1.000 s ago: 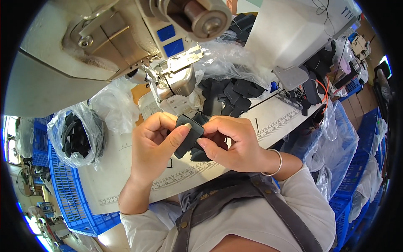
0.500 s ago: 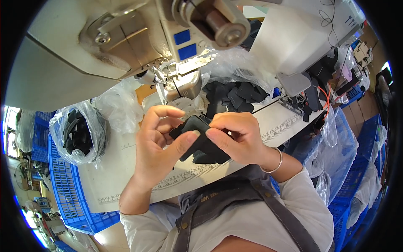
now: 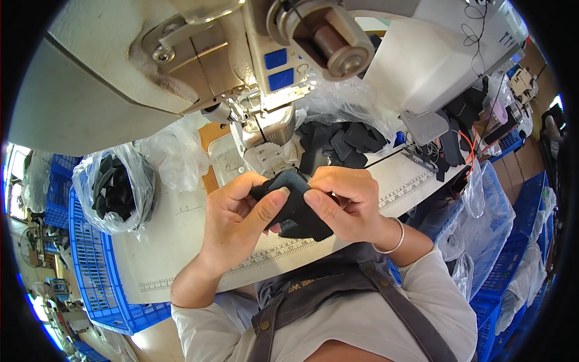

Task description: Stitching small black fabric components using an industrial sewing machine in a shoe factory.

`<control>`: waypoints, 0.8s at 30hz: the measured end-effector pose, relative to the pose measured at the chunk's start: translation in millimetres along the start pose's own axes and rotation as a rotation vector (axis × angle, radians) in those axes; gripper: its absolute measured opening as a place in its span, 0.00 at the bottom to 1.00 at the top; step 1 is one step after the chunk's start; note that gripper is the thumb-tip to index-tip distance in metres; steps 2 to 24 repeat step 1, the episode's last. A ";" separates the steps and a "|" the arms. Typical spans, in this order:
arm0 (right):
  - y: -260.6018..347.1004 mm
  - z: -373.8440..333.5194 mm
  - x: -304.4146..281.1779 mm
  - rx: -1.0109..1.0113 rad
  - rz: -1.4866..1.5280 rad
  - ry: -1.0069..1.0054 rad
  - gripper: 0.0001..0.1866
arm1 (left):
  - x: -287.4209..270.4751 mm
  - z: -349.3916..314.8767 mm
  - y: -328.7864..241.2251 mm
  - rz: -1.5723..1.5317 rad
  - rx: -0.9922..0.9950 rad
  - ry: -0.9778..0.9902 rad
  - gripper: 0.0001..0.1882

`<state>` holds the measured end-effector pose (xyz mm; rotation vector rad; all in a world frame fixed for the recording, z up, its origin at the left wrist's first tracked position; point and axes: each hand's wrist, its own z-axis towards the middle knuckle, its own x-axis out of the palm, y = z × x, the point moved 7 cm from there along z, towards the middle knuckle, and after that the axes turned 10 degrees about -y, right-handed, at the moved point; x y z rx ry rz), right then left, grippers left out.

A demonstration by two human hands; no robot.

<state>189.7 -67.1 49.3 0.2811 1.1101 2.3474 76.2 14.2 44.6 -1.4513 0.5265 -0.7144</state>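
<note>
Between my hands is a small black fabric piece, folded and bent, held above the front part of the white table. My left hand pinches its left side, thumb on top and fingers curled underneath. With thumb and bent fingers my right hand grips its upper right edge. Just beyond them stands the sewing machine, its needle area lit. A heap of similar black pieces lies in clear plastic behind my right hand.
At the left, a clear plastic bag of black pieces stands by a blue crate. A printed ruler runs along the table's front. Blue crates with plastic sheeting stand at the right. The machine head overhangs the upper left.
My left fingers, raised and apart before, have closed onto the fabric piece. Both hands have come slightly lower, and the view has shifted a little.
</note>
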 end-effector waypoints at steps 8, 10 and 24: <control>-0.7 0.7 0.4 0.010 0.005 -0.003 0.07 | -1.4 0.3 0.7 0.026 -0.016 -0.013 0.07; -0.7 0.7 0.4 0.010 0.005 -0.003 0.07 | -1.4 0.3 0.7 0.026 -0.016 -0.013 0.07; -0.7 0.7 0.4 0.010 0.005 -0.003 0.07 | -1.4 0.3 0.7 0.026 -0.016 -0.013 0.07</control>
